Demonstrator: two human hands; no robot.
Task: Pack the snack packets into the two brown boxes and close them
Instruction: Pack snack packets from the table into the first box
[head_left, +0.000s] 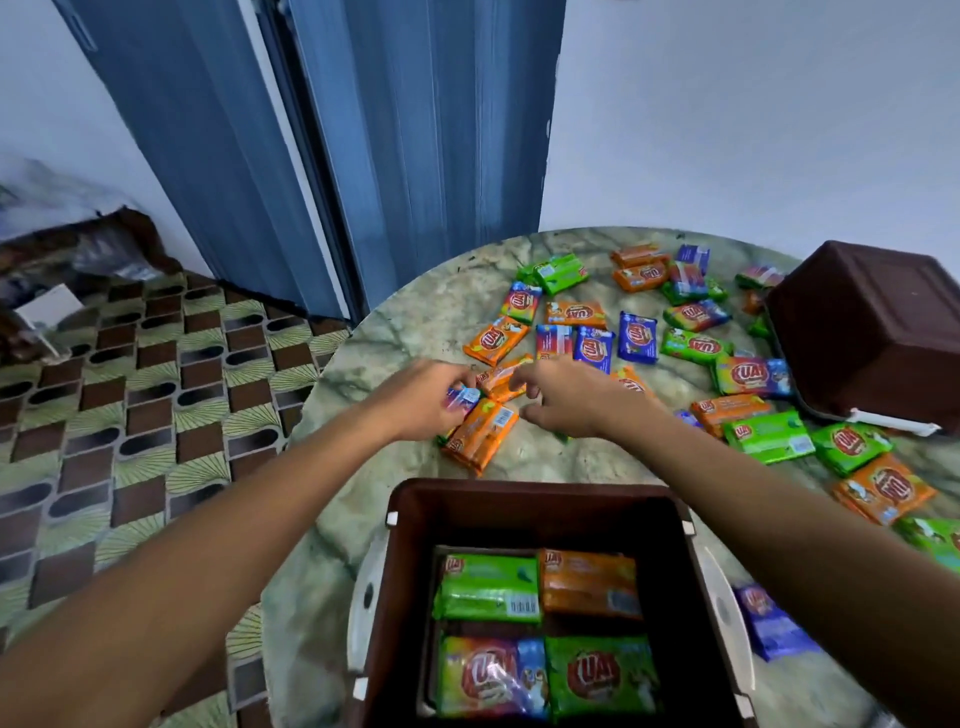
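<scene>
Left hand (423, 400) pinches packets (480, 434) for open box (540, 603); right hand (563, 397) curled on orange packet (501, 375), gathering handful.

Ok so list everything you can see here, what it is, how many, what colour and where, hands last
near brown box: one, brown, open, at the table's near edge, holding four packets (two green, one orange, one multicolour)
far brown box: one, brown, tipped on its side at the table's right edge
loose snack packets: a few dozen, orange, green, blue and multicolour, scattered across the table
table: one, round, green marbled top
folding door: one, blue, behind the table
floor: brown and green patterned, left of the table
left hand: pinching a blue packet beside orange packets
right hand: pinching an orange packet
</scene>
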